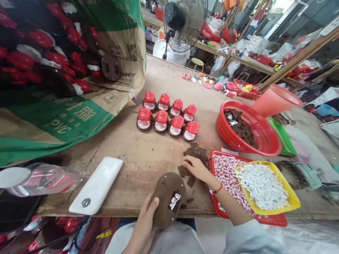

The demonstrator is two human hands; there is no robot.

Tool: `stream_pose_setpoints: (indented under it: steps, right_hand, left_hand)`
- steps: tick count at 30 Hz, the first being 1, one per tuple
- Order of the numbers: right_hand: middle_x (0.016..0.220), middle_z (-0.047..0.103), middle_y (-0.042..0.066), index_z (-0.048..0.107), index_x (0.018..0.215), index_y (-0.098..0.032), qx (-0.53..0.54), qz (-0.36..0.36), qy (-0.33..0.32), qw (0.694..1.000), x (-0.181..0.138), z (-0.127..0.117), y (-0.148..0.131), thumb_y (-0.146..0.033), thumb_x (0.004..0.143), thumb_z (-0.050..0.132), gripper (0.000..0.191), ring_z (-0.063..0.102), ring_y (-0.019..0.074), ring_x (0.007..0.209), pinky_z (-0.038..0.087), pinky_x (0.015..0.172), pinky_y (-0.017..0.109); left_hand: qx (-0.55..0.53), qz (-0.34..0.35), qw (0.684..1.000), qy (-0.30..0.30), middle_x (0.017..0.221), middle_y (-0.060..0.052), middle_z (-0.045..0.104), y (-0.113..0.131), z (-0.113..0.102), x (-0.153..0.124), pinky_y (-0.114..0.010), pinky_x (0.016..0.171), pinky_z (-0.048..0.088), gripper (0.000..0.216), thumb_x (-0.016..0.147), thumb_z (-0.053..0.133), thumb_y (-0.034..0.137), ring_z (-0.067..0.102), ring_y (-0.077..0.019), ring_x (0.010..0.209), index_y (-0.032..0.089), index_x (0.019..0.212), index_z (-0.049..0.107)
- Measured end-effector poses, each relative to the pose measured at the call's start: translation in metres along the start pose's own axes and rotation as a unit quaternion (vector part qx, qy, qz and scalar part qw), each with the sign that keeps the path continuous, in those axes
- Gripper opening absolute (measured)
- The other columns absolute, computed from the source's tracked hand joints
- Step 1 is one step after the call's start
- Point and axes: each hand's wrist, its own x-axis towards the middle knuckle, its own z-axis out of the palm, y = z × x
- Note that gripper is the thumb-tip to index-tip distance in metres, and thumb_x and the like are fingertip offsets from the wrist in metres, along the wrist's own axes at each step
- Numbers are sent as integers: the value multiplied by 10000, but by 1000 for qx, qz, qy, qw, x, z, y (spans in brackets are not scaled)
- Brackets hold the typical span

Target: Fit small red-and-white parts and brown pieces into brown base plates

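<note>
My left hand point(147, 215) grips a brown oval plastic toy base point(165, 197) near the table's front edge, thumb on top. In the base is a rectangular opening with small red-and-white pieces point(174, 200) inside. To the right, my right hand point(196, 168) reaches down to a loose pile of flat brown plastic covers point(197, 152). Its fingers are curled together, and their tips touch one small brown cover point(182, 171) at the pile's near side. The fingertips' far side is hidden.
Several red-topped toys point(161, 120) stand in two rows beyond my hands. At right are a red basket point(275, 150), a red tray point(278, 220) and a yellow tray point(295, 204) of white pieces. A white phone-like device point(96, 187), bottle point(39, 180) and large sack point(79, 120) lie left.
</note>
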Motion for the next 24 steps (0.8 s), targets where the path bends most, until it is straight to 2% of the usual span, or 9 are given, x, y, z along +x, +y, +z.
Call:
stream_pose_setpoints:
  steps: [3, 5, 9, 12, 16, 20, 22, 24]
  right_hand:
    - [748, 624, 52, 558, 773, -140, -53, 40, -10, 998, -7, 4, 13, -198, 789, 450, 124, 583, 157, 705, 407, 614, 239]
    - [750, 633, 82, 567, 749, -135, -91, 65, -23, 993, -18, 8, 12, -187, 755, 483, 98, 599, 194, 717, 413, 617, 267]
    - [785, 641, 180, 571, 821, -77, -153, 127, -38, 979, -37, 20, 7, -202, 744, 498, 164, 621, 264, 715, 434, 579, 314]
    - [752, 644, 198, 541, 900, -40, -176, 162, -44, 970, -40, 29, 6, -218, 732, 524, 245, 628, 281, 696, 442, 549, 316]
    - [785, 653, 151, 491, 1001, -91, -176, 150, -46, 972, -37, 35, 3, -219, 716, 532, 315, 626, 281, 719, 446, 562, 321]
    - [776, 655, 101, 554, 866, -168, -150, 110, -59, 981, -39, 34, -2, -205, 767, 456, 145, 626, 250, 720, 439, 576, 301]
    - [745, 650, 72, 564, 831, -188, -135, 93, -65, 984, -43, 29, -2, -205, 811, 388, 178, 623, 215, 715, 439, 593, 282]
    - [806, 637, 52, 552, 878, -200, -95, 67, -47, 992, -49, 20, 1, -189, 832, 345, 212, 605, 176, 777, 440, 656, 263]
  left_hand:
    - [-25, 13, 999, 31, 1051, -18, 627, 5, -6, 1, -230, 689, 476, 328, 708, 544, 243, 534, -187, 1002, 233, 1036, 550]
    - [-29, 33, 998, 41, 1084, -16, 612, 8, -9, 2, -229, 717, 474, 356, 727, 524, 237, 503, -184, 1053, 243, 1083, 530]
    - [-34, 48, 997, 42, 1117, -7, 596, 8, -9, 3, -219, 716, 478, 380, 748, 505, 214, 495, -176, 1068, 258, 1125, 504]
    - [-32, 37, 998, 31, 1097, 1, 610, 8, -5, 2, -203, 680, 485, 383, 761, 492, 199, 543, -159, 1001, 266, 1138, 489]
    - [-22, 25, 999, 7, 1056, -5, 632, 6, -1, 2, -201, 643, 489, 362, 759, 502, 213, 583, -153, 920, 257, 1119, 503]
    - [-18, 19, 999, -18, 1031, -21, 639, 3, 2, 3, -227, 621, 492, 338, 747, 521, 223, 593, -164, 887, 247, 1084, 515]
    - [-25, 18, 999, -19, 1009, -16, 647, 2, 4, 2, -227, 629, 487, 307, 744, 527, 228, 594, -158, 879, 244, 1050, 524]
    - [-34, 19, 999, -25, 961, -10, 661, 1, 5, 0, -211, 640, 479, 248, 744, 529, 234, 599, -145, 856, 230, 992, 539]
